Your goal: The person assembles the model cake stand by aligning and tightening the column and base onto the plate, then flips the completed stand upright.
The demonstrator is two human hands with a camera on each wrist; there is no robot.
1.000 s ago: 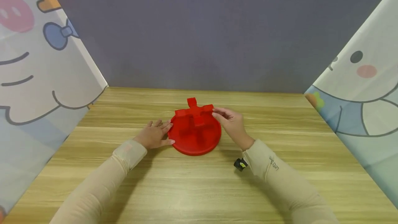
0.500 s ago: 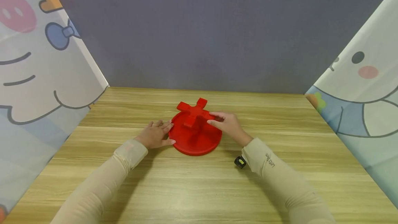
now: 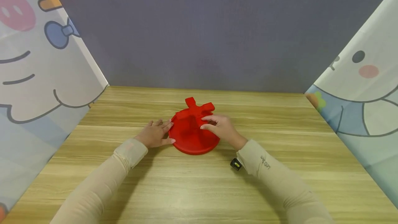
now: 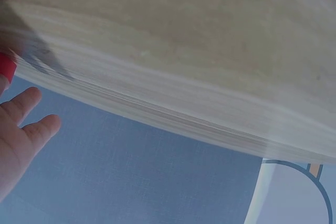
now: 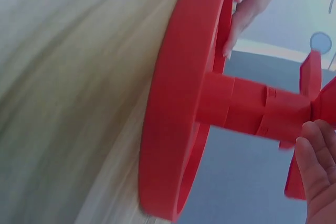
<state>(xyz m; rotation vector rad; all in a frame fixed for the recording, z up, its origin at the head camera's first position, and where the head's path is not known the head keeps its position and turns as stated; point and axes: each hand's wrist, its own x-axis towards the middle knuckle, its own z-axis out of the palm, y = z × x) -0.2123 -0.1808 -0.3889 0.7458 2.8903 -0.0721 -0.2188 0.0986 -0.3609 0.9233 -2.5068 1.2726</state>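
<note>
A red round dish-like base with a raised rim sits on the wooden table. From its middle rises a red post, topped by a red cross-shaped piece with several flat arms. My left hand rests at the left rim, fingers spread, with fingertips and thumb on the edge. My right hand pinches the cross's near right arm between thumb and fingers. That arm is partly hidden by the fingers in the head view. In the right wrist view, the right fingers lie against the cross beside the post top.
The wooden table ends at a grey wall panel behind. Cartoon-printed panels stand at the left and right. A small black device is at the right cuff.
The cross has turned on its post, its arms now pointing differently. My right hand has moved left and toward the near side with its fingers at an arm. The left hand stays at the rim.
</note>
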